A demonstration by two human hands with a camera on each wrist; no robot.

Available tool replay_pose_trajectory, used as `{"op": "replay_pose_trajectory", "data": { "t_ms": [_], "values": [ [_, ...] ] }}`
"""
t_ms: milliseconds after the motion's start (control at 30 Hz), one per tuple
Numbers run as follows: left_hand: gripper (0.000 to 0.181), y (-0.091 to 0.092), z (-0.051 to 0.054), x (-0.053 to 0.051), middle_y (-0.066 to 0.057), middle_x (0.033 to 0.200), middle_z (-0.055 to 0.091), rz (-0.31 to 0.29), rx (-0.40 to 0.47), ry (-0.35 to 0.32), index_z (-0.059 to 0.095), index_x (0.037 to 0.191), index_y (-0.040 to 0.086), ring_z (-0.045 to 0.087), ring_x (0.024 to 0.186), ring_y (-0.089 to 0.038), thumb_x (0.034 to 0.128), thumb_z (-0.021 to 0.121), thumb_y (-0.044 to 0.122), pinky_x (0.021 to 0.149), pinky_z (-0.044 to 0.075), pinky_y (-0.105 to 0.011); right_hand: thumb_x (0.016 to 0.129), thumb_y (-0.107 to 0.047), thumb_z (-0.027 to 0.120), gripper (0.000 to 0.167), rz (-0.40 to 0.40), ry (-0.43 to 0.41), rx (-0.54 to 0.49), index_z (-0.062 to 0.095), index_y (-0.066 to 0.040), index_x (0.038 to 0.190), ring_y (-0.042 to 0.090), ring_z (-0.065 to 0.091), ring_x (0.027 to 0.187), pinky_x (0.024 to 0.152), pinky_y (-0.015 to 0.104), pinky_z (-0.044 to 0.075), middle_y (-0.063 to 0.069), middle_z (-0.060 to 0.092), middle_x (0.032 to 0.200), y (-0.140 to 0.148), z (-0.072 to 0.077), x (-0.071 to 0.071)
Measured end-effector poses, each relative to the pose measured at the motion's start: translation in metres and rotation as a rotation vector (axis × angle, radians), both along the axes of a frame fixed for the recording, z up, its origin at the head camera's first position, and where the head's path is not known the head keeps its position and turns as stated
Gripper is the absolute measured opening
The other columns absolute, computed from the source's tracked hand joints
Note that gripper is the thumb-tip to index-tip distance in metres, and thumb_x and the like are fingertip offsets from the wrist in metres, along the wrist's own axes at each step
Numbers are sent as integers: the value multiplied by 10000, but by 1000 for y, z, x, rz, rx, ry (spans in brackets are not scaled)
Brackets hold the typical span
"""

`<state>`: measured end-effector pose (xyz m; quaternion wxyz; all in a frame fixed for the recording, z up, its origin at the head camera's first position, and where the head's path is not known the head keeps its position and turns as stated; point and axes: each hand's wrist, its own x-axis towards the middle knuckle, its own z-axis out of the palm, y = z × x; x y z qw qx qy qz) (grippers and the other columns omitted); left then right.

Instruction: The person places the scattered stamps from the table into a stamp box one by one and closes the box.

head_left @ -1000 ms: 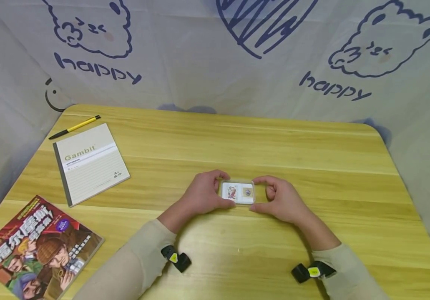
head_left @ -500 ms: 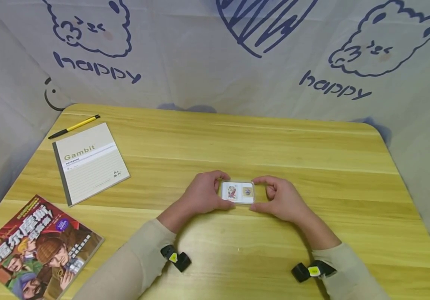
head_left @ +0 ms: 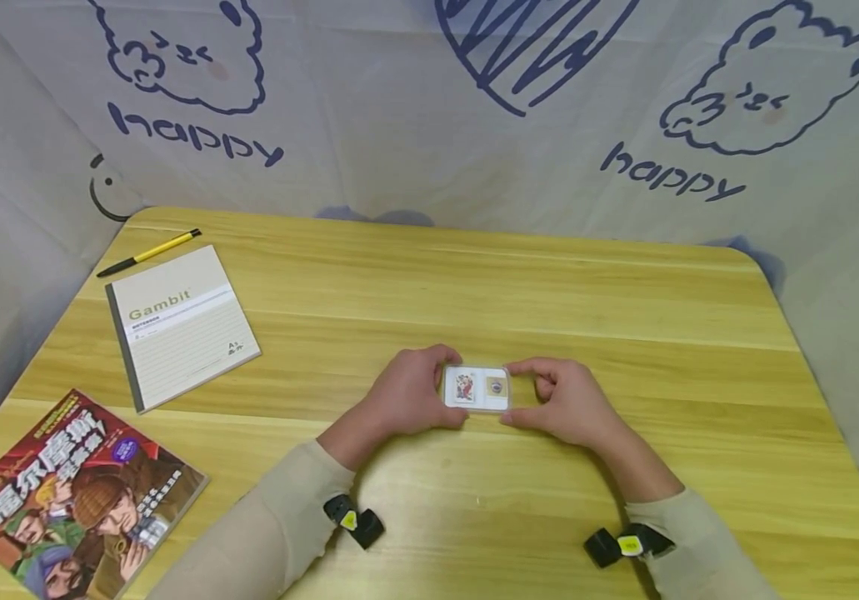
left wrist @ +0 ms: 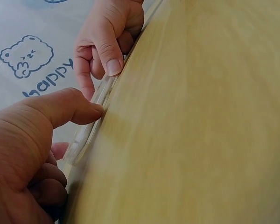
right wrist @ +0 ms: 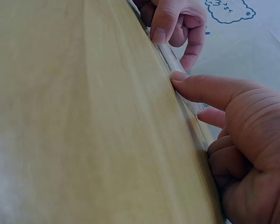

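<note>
A small flat clear plastic case [head_left: 478,388] holds a white insert with a colourful picture on its left and a gold square with a round emblem on its right. My left hand [head_left: 412,392] grips its left end between thumb and index finger. At the opposite end, my right hand [head_left: 566,402] pinches the case the same way, thumb on the near edge and index finger on the far edge. Both wrist views show the clear case [left wrist: 91,122] edge-on, low at the wooden tabletop [right wrist: 107,116]; whether it touches the wood I cannot tell.
A comic-style book [head_left: 84,508] lies at the front left of the table. Behind it are a Gambit notebook [head_left: 185,333] and a yellow and black pen [head_left: 150,253]. A white cloth with drawings [head_left: 429,142] hangs behind the table.
Both hands and the case have shifted very slightly toward me in the head view, and the view itself has moved a little. The grip at both ends stays the same.
</note>
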<state>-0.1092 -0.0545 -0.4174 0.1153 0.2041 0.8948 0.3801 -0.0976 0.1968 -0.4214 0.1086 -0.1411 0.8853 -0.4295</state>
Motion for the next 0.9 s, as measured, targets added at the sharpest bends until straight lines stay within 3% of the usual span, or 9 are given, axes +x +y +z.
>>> {"op": "replay_pose_trajectory", "data": {
  "t_ms": [167,400,900],
  "values": [
    [653,0,1,0,26,746,593,-1,-1,-3,640,1195,37,544,646,-127,639,917,238,588,463,-293,677,-262,947,578,6,4,5,721,-107,1186,92,279,497,546,277,370,-70,314,543,0,0,0],
    [664,-1,3,-2,-18,723,552,7,19,-68,650,1208,45,503,626,-143,642,944,231,555,420,-293,675,-265,948,593,3,-8,10,712,-116,1198,97,274,499,555,283,369,-70,308,544,1,0,-1],
    [673,-3,2,-4,-24,685,517,15,59,-94,661,1196,41,441,583,-123,630,968,233,527,362,-276,681,-278,947,609,14,1,-19,699,-137,1219,96,255,507,590,286,382,-76,287,553,2,-1,0]
  ]
}}
